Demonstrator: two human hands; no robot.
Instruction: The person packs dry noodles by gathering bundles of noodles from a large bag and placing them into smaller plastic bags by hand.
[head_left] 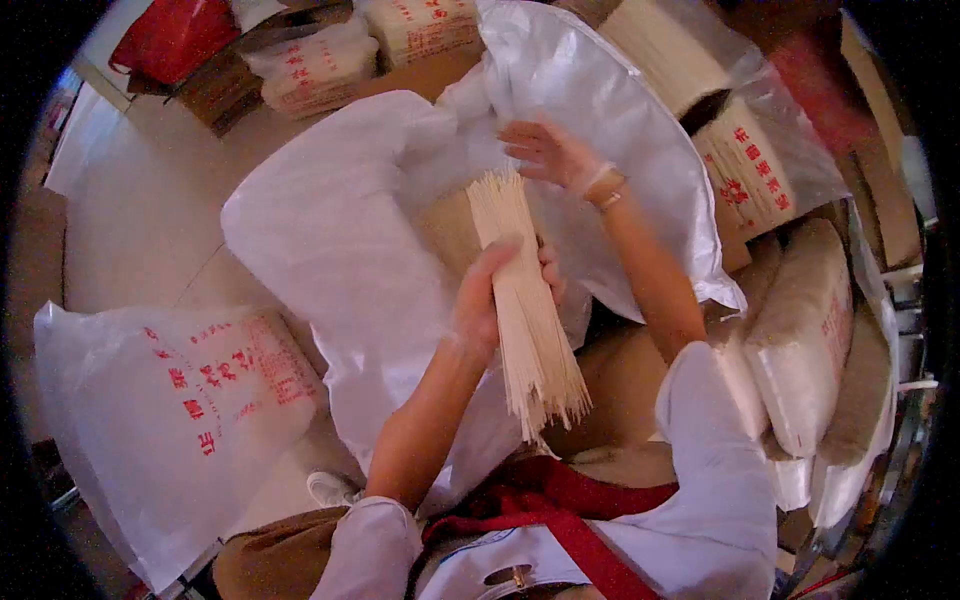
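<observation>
Below the fingers of both hands, and spreading out to their left, lies the largest thing, a crumpled white sack [320,200]; a glossy white sheet [610,110], perhaps the same sack's open side, rises behind and to the right of them. Well to the left of the fingers and nearer the body sits a clear plastic bag [180,380] with red print. Well to their right stand plump pale packs [805,340], and farther forward on that side is a red-printed packet [745,175]. More printed packs [310,70] lie ahead and to the left, beyond the fingertips.

Smaller than these, the bundle of pale, thin strands [545,350], which look like dry noodles, is in the left hand [485,290], above the sack. One end points forward, towards the right fingers; the other slants back towards the body and fans out a little.

The step in hand looks like handling or evening up this loose bundle; moving it calls for firm, even pressure, since the strands could slip or snap.

The left fingers are curled round the bundle, thumb on one side and fingertips on the other. The right hand [550,155], a bracelet [610,200] at its wrist, is blurred, its fingers loosely extended just beyond the forward end; it seems to hold nothing, and whether it touches the strands I cannot tell.
</observation>
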